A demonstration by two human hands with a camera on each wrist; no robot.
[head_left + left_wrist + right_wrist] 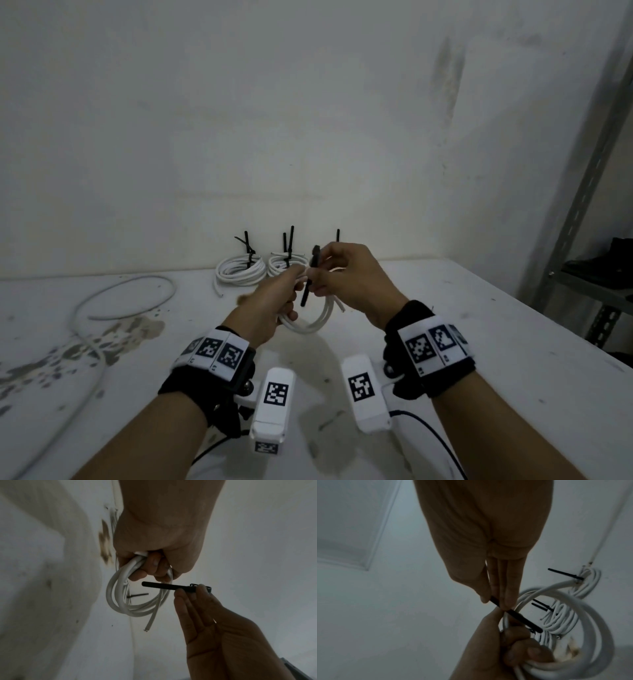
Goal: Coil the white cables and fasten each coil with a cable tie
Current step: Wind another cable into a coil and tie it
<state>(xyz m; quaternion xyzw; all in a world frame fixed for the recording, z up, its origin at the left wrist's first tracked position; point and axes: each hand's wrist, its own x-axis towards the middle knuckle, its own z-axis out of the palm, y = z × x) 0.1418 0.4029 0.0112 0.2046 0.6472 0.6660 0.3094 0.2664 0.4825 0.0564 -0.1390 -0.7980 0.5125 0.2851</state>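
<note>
Left hand (270,305), raised above the bench (479,342): fingers curled round a coil of white cable (137,601), gripping its bundled turns. Right hand (352,277), just beside it: fingers pressed together on a black cable tie (164,586), pinching it near the head end. Farther back, by the wall: tied coils (239,269) with ties upright. A loose cable (99,305) lies left.

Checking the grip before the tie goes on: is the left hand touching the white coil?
Touching. The left wrist view shows the left hand with fingers curled round the white coil.
</note>
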